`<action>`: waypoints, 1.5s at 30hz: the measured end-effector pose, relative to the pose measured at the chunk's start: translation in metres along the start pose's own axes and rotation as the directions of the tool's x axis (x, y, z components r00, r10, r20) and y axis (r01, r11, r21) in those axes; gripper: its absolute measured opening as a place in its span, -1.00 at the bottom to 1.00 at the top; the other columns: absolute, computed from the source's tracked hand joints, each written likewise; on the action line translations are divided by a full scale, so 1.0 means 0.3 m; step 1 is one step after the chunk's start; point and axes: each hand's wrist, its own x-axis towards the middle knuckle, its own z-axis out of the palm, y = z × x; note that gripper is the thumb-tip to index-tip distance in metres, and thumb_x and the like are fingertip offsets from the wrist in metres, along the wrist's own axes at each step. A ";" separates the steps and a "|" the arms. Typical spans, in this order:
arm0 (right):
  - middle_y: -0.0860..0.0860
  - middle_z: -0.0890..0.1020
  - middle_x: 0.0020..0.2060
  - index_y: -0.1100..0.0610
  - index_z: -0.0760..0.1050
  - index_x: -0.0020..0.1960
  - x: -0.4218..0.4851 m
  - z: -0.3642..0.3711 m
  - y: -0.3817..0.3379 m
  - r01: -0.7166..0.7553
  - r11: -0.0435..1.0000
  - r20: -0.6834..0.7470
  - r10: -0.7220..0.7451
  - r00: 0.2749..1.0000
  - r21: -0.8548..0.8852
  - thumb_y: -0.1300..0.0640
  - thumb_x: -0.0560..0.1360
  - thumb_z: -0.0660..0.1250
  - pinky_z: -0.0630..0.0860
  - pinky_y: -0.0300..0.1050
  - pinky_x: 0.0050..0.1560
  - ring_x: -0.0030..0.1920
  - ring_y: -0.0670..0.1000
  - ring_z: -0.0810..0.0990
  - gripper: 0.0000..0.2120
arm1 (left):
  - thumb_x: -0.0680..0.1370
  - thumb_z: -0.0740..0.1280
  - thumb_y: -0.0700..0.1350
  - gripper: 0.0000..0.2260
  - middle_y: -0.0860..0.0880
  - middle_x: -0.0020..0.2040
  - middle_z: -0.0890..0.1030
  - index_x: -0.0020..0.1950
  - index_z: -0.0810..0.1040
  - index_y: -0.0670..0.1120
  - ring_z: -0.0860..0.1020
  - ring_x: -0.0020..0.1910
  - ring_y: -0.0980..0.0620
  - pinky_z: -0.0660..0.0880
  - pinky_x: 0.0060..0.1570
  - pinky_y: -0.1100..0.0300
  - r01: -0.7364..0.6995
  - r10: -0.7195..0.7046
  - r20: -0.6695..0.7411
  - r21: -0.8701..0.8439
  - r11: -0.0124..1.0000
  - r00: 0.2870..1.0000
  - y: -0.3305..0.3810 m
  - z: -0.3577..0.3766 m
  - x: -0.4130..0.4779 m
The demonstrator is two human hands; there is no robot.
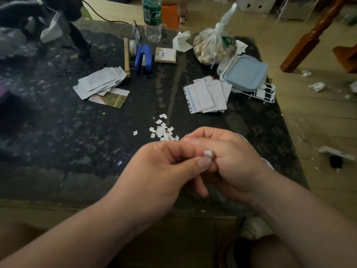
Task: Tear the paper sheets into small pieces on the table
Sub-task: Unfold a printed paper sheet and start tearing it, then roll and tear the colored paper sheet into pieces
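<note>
Both hands meet over the near part of the table (67,132), fingers curled in. A tiny white scrap (208,153) sits right at the pinch, its top showing just above the left hand's (160,167) thumbnail and against the fingers of the right hand (231,161); both hands grip it (how much paper is hidden inside I cannot tell). Just beyond the knuckles lies a heap of torn pieces (164,130) on the dark top. Farther back are two stacks of sheets, one left (102,82), one right (206,97), well apart with bare tabletop between them. The near edge runs under the wrists; the right edge slants close past the right hand. Wide bare surface lies left of the hands.
</note>
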 end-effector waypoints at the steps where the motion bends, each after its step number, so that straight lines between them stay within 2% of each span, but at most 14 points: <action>1: 0.13 0.44 -0.52 0.20 0.55 -0.17 0.009 -0.008 -0.009 0.026 0.999 -0.050 -0.028 0.998 -0.036 0.19 0.59 0.33 0.26 -0.21 -0.50 -0.58 0.05 0.39 -0.83 | 0.40 0.43 -0.16 -0.87 -0.22 -0.34 0.67 -0.18 0.73 -0.20 0.58 -0.45 0.05 0.56 -0.35 0.28 0.005 -0.007 -0.032 -0.044 0.999 0.999 0.002 -0.004 0.009; 4: 0.03 0.48 -0.51 0.20 0.58 -0.17 0.014 -0.053 -0.058 0.196 0.926 -0.199 -0.269 0.942 -0.323 0.10 0.63 0.30 0.27 -0.25 -0.50 -0.54 -0.08 0.38 -0.74 | 0.48 0.39 -0.32 -0.85 -0.14 -0.08 0.75 0.00 0.70 -0.20 0.63 -0.35 0.03 0.60 -0.32 0.21 0.055 -0.070 -0.088 -0.158 0.986 0.994 0.007 -0.032 0.030; 6: 0.02 0.51 -0.49 0.18 0.58 -0.21 -0.006 -0.083 -0.080 0.304 0.786 -0.163 -0.451 0.877 -0.539 0.10 0.61 0.37 0.32 -0.31 -0.44 -0.51 -0.10 0.41 -0.76 | 0.56 0.32 -0.39 -0.78 -0.09 0.00 0.76 0.09 0.69 -0.18 0.65 -0.28 0.03 0.60 -0.30 0.21 0.101 -0.118 -0.091 -0.172 0.980 0.989 0.002 -0.047 0.026; 7: 0.03 0.52 -0.48 0.17 0.59 -0.23 -0.021 -0.091 -0.085 0.338 0.738 -0.126 -0.494 0.860 -0.584 0.11 0.59 0.40 0.35 -0.30 -0.43 -0.50 -0.09 0.43 -0.77 | 0.58 0.30 -0.39 -0.77 -0.08 0.01 0.76 0.10 0.69 -0.17 0.66 -0.26 0.03 0.60 -0.30 0.21 0.119 -0.135 -0.085 -0.168 0.978 0.987 0.002 -0.051 0.021; 10: 0.03 0.57 -0.47 0.09 0.62 -0.25 -0.061 -0.075 -0.083 0.378 0.677 -0.003 -0.490 0.872 -0.631 0.11 0.50 0.46 0.40 -0.27 -0.44 -0.48 -0.10 0.48 -0.84 | 0.60 0.25 -0.41 -0.72 -0.06 0.02 0.76 0.13 0.70 -0.16 0.67 -0.20 0.01 0.60 -0.25 0.17 0.143 -0.151 -0.072 -0.108 0.984 0.986 -0.001 -0.061 0.008; 14: 0.00 0.65 -0.39 0.01 0.66 -0.22 -0.062 -0.059 -0.064 0.317 0.637 0.045 -0.405 0.913 -0.702 0.11 0.48 0.49 0.46 -0.25 -0.41 -0.42 -0.13 0.54 -0.89 | 0.60 0.27 -0.39 -0.56 -0.01 -0.13 0.75 0.09 0.73 0.13 0.70 -0.15 -0.01 0.63 0.04 -0.04 0.071 -0.050 -0.085 0.264 0.962 0.995 -0.005 -0.073 -0.008; 16: 0.03 0.66 -0.39 0.02 0.66 -0.23 -0.058 -0.057 -0.066 0.304 0.660 0.033 -0.390 0.920 -0.687 0.15 0.49 0.48 0.42 -0.27 -0.45 -0.45 -0.13 0.53 -0.87 | 0.59 0.26 -0.39 -0.50 0.05 -0.14 0.74 0.14 0.68 0.22 0.70 -0.14 0.01 0.63 0.05 -0.16 0.028 -0.002 -0.070 0.372 0.928 0.998 -0.005 -0.071 -0.011; 18: 0.06 0.66 -0.40 0.06 0.66 -0.25 -0.055 -0.059 -0.070 0.297 0.732 0.000 -0.376 0.927 -0.613 0.20 0.51 0.47 0.39 -0.29 -0.50 -0.49 -0.12 0.51 -0.84 | 0.59 0.26 -0.40 -0.45 0.08 -0.07 0.73 0.22 0.64 0.26 0.69 -0.11 -0.05 0.62 -0.01 -0.20 -0.041 0.066 -0.043 0.436 0.899 0.997 -0.008 -0.070 -0.012; 23: 0.15 0.68 -0.38 0.14 0.68 -0.21 -0.059 -0.059 -0.065 0.252 0.875 -0.036 -0.293 0.956 -0.413 0.21 0.49 0.47 0.35 -0.22 -0.55 -0.52 -0.02 0.48 -0.90 | 0.57 0.30 -0.40 -0.43 0.17 0.09 0.64 0.33 0.58 0.24 0.66 0.04 0.02 0.62 0.00 0.08 -0.208 0.227 0.033 0.546 0.812 0.973 -0.019 -0.071 -0.023; 26: 0.17 0.67 -0.38 0.17 0.67 -0.20 -0.062 -0.056 -0.062 0.254 0.894 -0.062 -0.296 0.953 -0.370 0.28 0.52 0.43 0.33 -0.22 -0.56 -0.52 -0.02 0.46 -0.87 | 0.57 0.32 -0.39 -0.43 0.20 0.11 0.63 0.37 0.55 0.23 0.66 0.05 0.04 0.61 -0.01 0.11 -0.232 0.252 0.040 0.551 0.802 0.967 -0.022 -0.068 -0.025; 30: 0.17 0.67 -0.38 0.20 0.65 -0.18 -0.058 -0.047 -0.064 0.246 0.904 -0.069 -0.287 0.956 -0.350 0.29 0.52 0.42 0.32 -0.22 -0.56 -0.54 -0.03 0.43 -0.89 | 0.57 0.32 -0.39 -0.43 0.21 0.13 0.61 0.38 0.55 0.21 0.65 0.08 0.11 0.59 -0.02 0.17 -0.267 0.277 0.068 0.546 0.794 0.959 -0.025 -0.073 -0.022; 36: 0.18 0.65 -0.39 0.27 0.63 -0.18 -0.055 -0.045 -0.073 0.216 0.938 -0.073 -0.244 0.967 -0.273 0.33 0.52 0.38 0.28 -0.24 -0.59 -0.53 -0.02 0.40 -0.88 | 0.51 0.29 -0.28 -0.47 0.22 0.07 0.62 0.38 0.54 0.21 0.67 0.04 0.12 0.59 -0.02 0.18 -0.290 0.301 0.062 0.504 0.814 0.952 -0.038 -0.077 -0.021; 41: 0.19 0.65 -0.38 0.28 0.63 -0.19 -0.057 -0.040 -0.075 0.188 0.952 -0.063 -0.209 0.976 -0.243 0.33 0.52 0.36 0.27 -0.24 -0.60 -0.53 -0.03 0.40 -0.87 | 0.49 0.29 -0.29 -0.48 0.19 0.10 0.63 0.34 0.57 0.19 0.67 0.03 0.06 0.60 -0.03 0.15 -0.315 0.324 0.068 0.488 0.814 0.944 -0.037 -0.084 -0.018; 45: 0.21 0.65 -0.37 0.28 0.63 -0.20 -0.057 -0.036 -0.073 0.188 0.957 -0.047 -0.203 0.978 -0.220 0.35 0.53 0.34 0.27 -0.25 -0.60 -0.52 -0.03 0.40 -0.85 | 0.48 0.29 -0.32 -0.49 0.17 0.13 0.63 0.30 0.60 0.17 0.68 0.02 0.01 0.62 -0.04 0.02 -0.331 0.344 0.059 0.462 0.823 0.937 -0.041 -0.089 -0.013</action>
